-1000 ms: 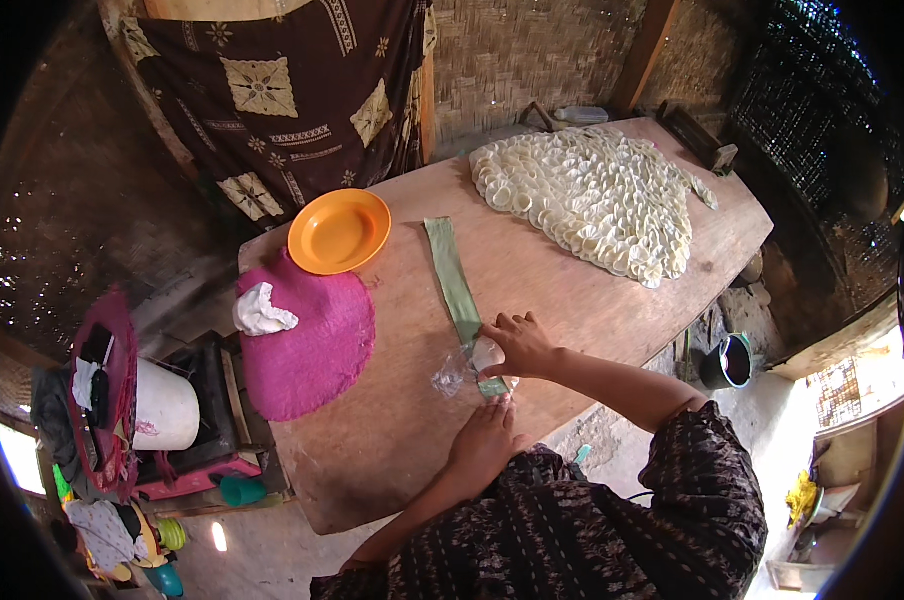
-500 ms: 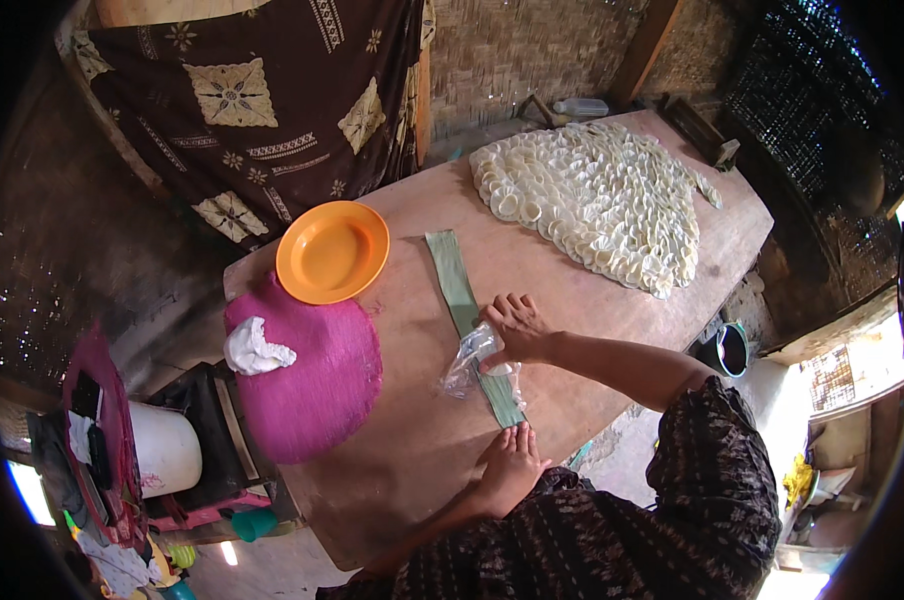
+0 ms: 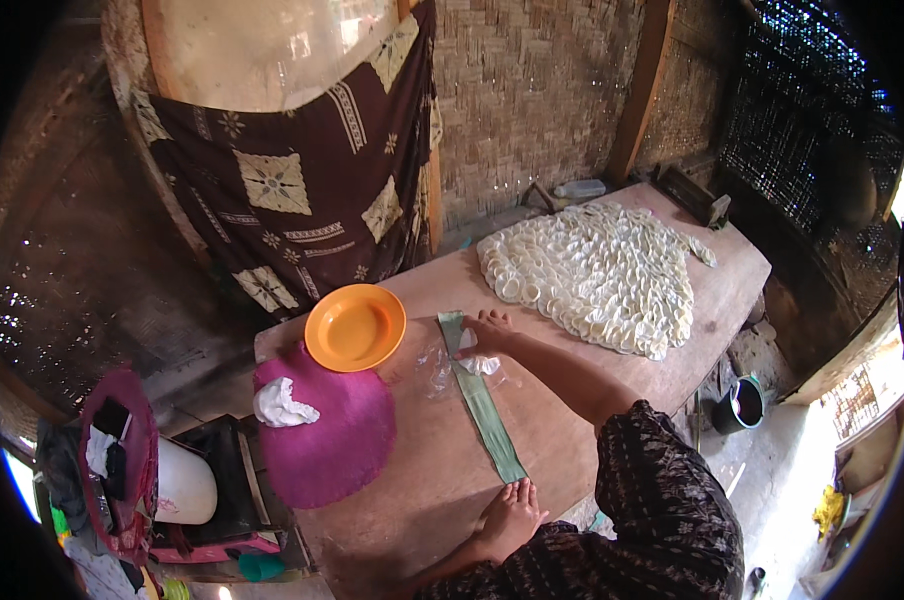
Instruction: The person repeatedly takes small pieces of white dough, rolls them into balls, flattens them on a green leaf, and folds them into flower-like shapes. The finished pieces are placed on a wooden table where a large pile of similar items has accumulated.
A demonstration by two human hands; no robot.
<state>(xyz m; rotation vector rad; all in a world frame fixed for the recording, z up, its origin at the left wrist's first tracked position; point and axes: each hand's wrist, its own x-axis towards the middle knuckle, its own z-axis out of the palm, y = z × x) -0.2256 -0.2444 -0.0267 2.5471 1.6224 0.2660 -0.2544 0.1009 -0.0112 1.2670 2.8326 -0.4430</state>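
Note:
A long green leaf strip (image 3: 487, 415) lies flat on the wooden table, running from the table's middle toward me. My left hand (image 3: 512, 520) rests at its near end, with the outstretched fingertips pressing there. Near the far end, my right hand (image 3: 487, 335) is closed over a crumpled clear plastic bag (image 3: 438, 372), which spreads out to the left of the strip. Something white (image 3: 479, 365), bunched up, shows beneath the right palm; its kind is unclear. The right fingers are partly hidden by the hand itself.
Many pale round thin pieces (image 3: 592, 270) overlap across the table's far right. An orange plate (image 3: 355, 328) sits beside a magenta cloth mat (image 3: 332, 440) bearing a crumpled white cloth (image 3: 284, 402). A white bucket (image 3: 184, 480) stands at left, a dark bucket (image 3: 740, 405) on the floor at right.
My right hand has slid along the leaf strip toward its far end, taking the plastic and white thing along. My left hand stays at the near end. The view has tilted up.

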